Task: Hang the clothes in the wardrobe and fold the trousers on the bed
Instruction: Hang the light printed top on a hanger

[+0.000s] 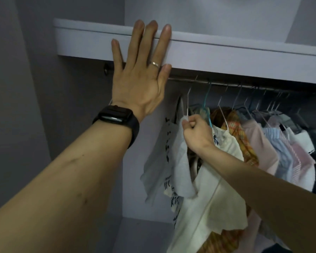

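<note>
A: Where is the left hand?

B: The left hand (137, 73) lies flat against the front edge of the wardrobe shelf (226, 53). Its fingers are straight and spread, with the tips reaching over the top edge. A black watch (117, 115) sits on the wrist and a ring (155, 64) on one finger.

A: And the right hand?

B: The right hand (195, 132) is lower, to the right of the left one. Its fingers are curled, and thumb and fingertips pinch the top edge of a white garment (182, 161).

A: Is that garment on a hanger?

B: A wire hanger (188, 101) rises straight above the right hand to the rail (217, 84), which runs just under the shelf. I cannot tell whether the garment sits fully on it, because the hand covers that spot.

A: What hangs around it?

B: Left of the right hand hangs a pale garment with black print (162, 152). Beneath the wrist a cream garment (208, 198) drapes down. Right of the hand comes a teal hanger (206, 101), then an orange checked garment (243, 136), a pink garment (263, 143) and a blue striped shirt (285, 154), all packed close along the rail.
</note>
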{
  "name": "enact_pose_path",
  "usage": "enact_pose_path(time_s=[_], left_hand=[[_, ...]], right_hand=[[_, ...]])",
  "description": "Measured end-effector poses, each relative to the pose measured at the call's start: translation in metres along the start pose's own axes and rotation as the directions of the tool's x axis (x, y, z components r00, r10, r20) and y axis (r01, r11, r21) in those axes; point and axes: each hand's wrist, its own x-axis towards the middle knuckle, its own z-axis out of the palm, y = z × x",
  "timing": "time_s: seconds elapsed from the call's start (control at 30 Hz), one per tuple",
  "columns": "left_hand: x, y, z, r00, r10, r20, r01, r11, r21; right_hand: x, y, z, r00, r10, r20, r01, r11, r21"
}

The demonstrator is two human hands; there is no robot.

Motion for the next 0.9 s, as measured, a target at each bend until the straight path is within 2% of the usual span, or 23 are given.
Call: enact_pose_path(time_s=[0.07,0.17,0.33,0.6,0.67,0.77,0.9], left_hand=[[-0.001,0.000,0.002,1.000,-0.005,-0.012,0.005,1.000,-0.007],[-0.003,0.004,0.001,1.000,-0.025,-0.020,0.024,0.999,-0.039],[-0.005,0.009,-0.006,0.998,-0.050,0.028,0.052,0.995,-0.088],[0.001,0.014,-0.036,0.966,-0.074,0.248,0.090,0.994,-0.054],[0.005,0.015,-0.048,0.942,-0.082,0.326,0.107,0.993,-0.059],[0.013,0.018,-0.073,0.886,-0.083,0.455,0.122,0.991,-0.057],[0.022,0.025,-0.098,0.790,-0.127,0.599,0.202,0.977,-0.060]], right_hand=[[0.021,-0.002,0.002,0.997,0.071,0.018,-0.070,0.994,-0.080],[0.038,0.003,0.000,0.978,0.172,0.117,-0.139,0.960,-0.242],[0.040,0.010,-0.006,0.958,0.235,0.162,-0.170,0.926,-0.336],[0.006,0.002,-0.043,0.881,0.383,0.277,-0.251,0.875,-0.413],[-0.013,-0.006,-0.060,0.890,0.366,0.271,-0.231,0.876,-0.422],[-0.043,-0.028,-0.095,0.917,0.276,0.290,-0.175,0.928,-0.330],[-0.085,-0.039,-0.142,0.976,0.124,0.179,-0.125,0.992,-0.006]])
